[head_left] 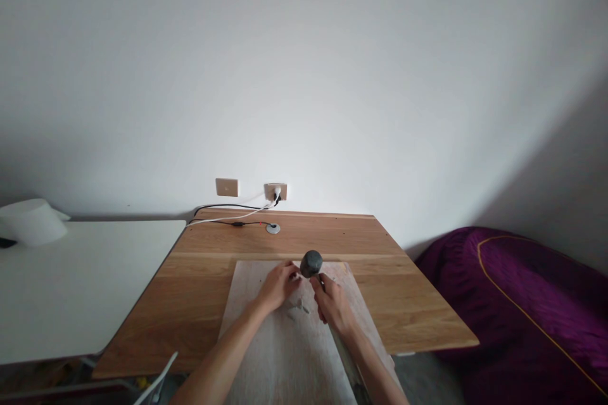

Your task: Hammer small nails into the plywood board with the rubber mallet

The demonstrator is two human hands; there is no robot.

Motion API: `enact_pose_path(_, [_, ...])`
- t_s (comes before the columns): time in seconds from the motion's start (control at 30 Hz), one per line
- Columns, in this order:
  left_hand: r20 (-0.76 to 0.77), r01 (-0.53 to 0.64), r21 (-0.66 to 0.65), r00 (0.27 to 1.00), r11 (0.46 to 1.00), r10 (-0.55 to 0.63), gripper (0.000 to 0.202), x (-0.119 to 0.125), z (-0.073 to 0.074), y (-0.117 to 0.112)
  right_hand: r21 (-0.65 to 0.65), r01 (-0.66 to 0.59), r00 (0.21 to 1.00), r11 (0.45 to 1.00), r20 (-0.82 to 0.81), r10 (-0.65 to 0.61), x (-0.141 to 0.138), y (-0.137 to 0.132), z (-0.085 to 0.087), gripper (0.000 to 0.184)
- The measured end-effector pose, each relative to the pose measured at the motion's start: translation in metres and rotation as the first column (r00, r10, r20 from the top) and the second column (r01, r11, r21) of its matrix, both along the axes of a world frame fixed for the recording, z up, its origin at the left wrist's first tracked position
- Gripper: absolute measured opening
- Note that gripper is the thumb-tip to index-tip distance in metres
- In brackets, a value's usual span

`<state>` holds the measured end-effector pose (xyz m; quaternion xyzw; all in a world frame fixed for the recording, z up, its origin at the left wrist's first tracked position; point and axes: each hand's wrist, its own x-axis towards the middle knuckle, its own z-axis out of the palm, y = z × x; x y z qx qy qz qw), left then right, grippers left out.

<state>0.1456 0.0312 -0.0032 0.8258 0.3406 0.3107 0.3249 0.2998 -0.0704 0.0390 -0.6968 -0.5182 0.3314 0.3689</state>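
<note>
Wooden table (418,310) carries a board (285,354), cables (223,221) behind it; right hand (332,305) fingers clamp mallet (311,263), left hand (278,285) fingers pinched together.

Single head-worn camera faced forward and down across the wooden desk (408,304) toward the white wall (304,76). The left hand (278,285) and right hand (333,305) sat low in frame, near the lens.

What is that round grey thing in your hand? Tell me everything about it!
It looks like a mallet with a dark grey, rounded, dull head. The right hand grips it just below the head, hiding the handle. The head is held over the pale board, beside the fingertips of the left hand.
</note>
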Motion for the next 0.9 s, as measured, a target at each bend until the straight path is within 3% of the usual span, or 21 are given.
enact_pose_path(0.13, [0.023,-0.015,0.009,1.000,1.000,0.014,0.052,-0.002,-0.002,0.000,-0.040,-0.032,0.999,0.999,0.013,0.032,-0.005,0.004,0.002,0.033])
enact_pose_path(0.23, [0.045,0.010,0.012,0.999,1.000,-0.010,0.062,-0.002,-0.002,0.001,-0.075,-0.034,0.999,0.997,0.033,0.036,-0.005,0.005,0.001,0.031])
enact_pose_path(0.43, [0.027,-0.062,0.053,0.998,0.997,0.060,0.039,-0.011,0.009,-0.006,-0.066,0.039,0.999,0.997,-0.022,-0.041,0.006,-0.014,-0.002,0.033])
enact_pose_path(0.53, [-0.103,0.113,0.121,0.990,0.986,-0.100,0.030,-0.026,0.017,-0.017,-0.111,0.028,0.999,0.993,-0.012,-0.030,0.014,-0.031,-0.006,0.034])
enact_pose_path(0.67, [-0.291,0.306,0.213,0.927,0.928,-0.239,0.023,-0.044,0.030,-0.030,-0.116,0.006,0.999,0.993,0.035,-0.002,0.018,-0.045,-0.013,0.037])
enact_pose_path(0.9, [-0.450,0.427,0.260,0.847,0.866,-0.283,0.022,-0.034,0.041,-0.036,-0.099,0.007,1.000,0.995,-0.015,-0.008,0.019,-0.047,-0.021,0.039])
